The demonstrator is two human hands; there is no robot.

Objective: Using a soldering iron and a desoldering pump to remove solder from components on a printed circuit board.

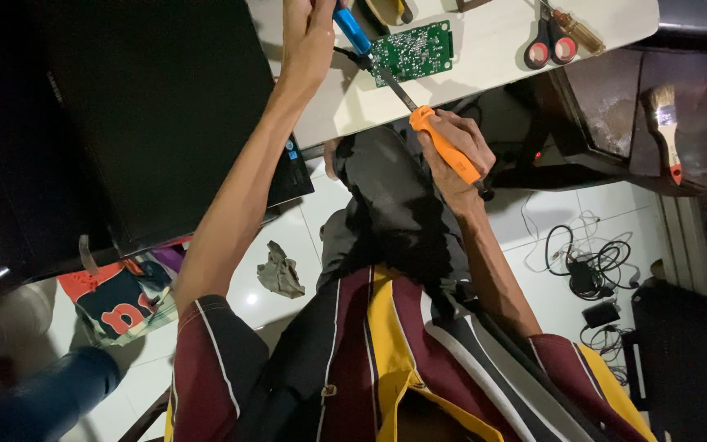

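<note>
A green circuit board [412, 51] is seen lying flat near the edge of a white table [484, 57], with the metal shaft of an orange-handled tool [445, 147] brought down against its near corner. The orange handle is clenched in the right hand [456, 155], fingers wrapped fully round it. A blue-handled tool [352, 29] is gripped in the left hand [306, 37], which is raised over the table just beside the board; how tightly it is held cannot be told, the hand being cut off by the frame's top edge.

The board is judged light, thin and stiff, yet fragile: its small soldered parts could be cracked or lifted by pressure, so it is best taken by its bare edges. It would likely slide on the smooth tabletop if pushed and not steadied.

Red-handled scissors [548, 47] are laid further along the table, well apart from the board. A paintbrush [664, 123] rests on a dark surface beyond the table. Below, a crumpled rag [281, 272] and a tangle of black cables [587, 266] are scattered over the white tiled floor [550, 303]. No container can be made out, so no contents can be reported
</note>
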